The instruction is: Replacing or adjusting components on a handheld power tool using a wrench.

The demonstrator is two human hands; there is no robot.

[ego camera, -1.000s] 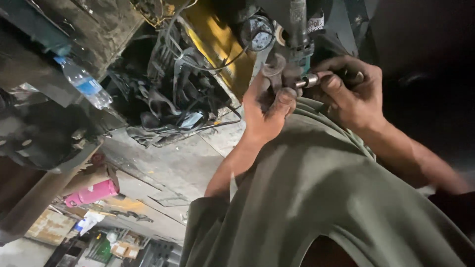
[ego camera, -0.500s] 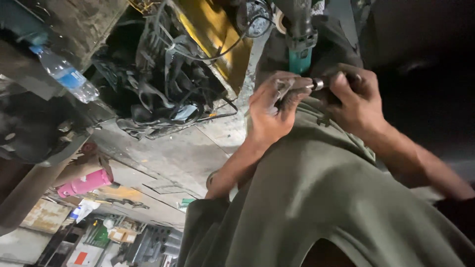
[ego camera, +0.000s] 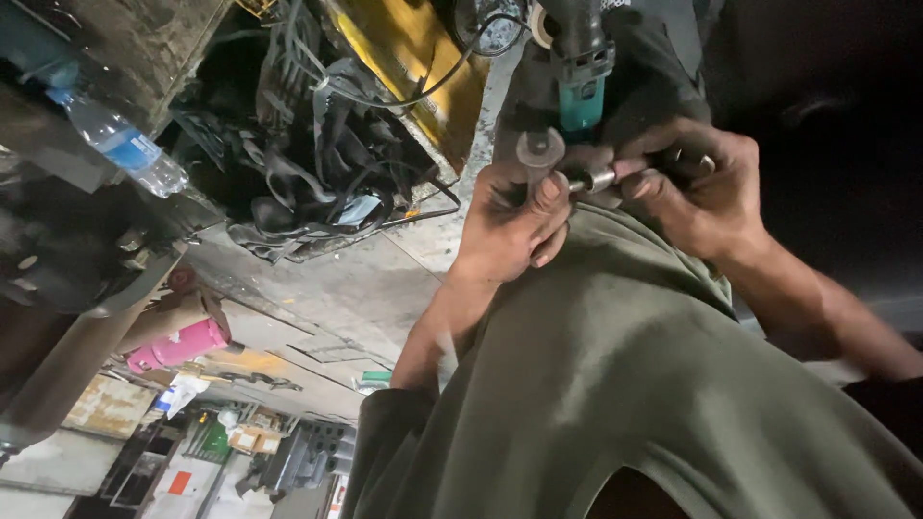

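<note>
- My left hand (ego camera: 514,216) sits just left of centre, near the 12 o'clock part of the view, fingers clenched around a small round metal part (ego camera: 538,151) whose disc-shaped end sticks up above my thumb.
- My right hand (ego camera: 697,187) is at about 1 o'clock, just beside the left, fingers wrapped around a short silver cylindrical tool (ego camera: 598,179) that lies roughly level; its tip points at 9 o'clock and touches the left thumb area.
- So the work is at upper centre, pinched between both hands, directly over the olive-green shirt (ego camera: 615,384) that fills the 5 o'clock half of the view.
- Straight above the hands, at 12 o'clock, hangs a teal and black power tool (ego camera: 580,72); I cannot tell whether it touches the metal part.
- A yellow panel (ego camera: 409,48) with a tangle of black cables (ego camera: 317,173) is at 11 o'clock of the hands.
- A clear plastic water bottle (ego camera: 120,144) with a blue label lies at 10 o'clock, well apart from the hands.
- A pink cylinder (ego camera: 181,344) lies at 8 o'clock on the dusty floor (ego camera: 327,288), with cluttered boxes (ego camera: 250,437) near 7 o'clock.
</note>
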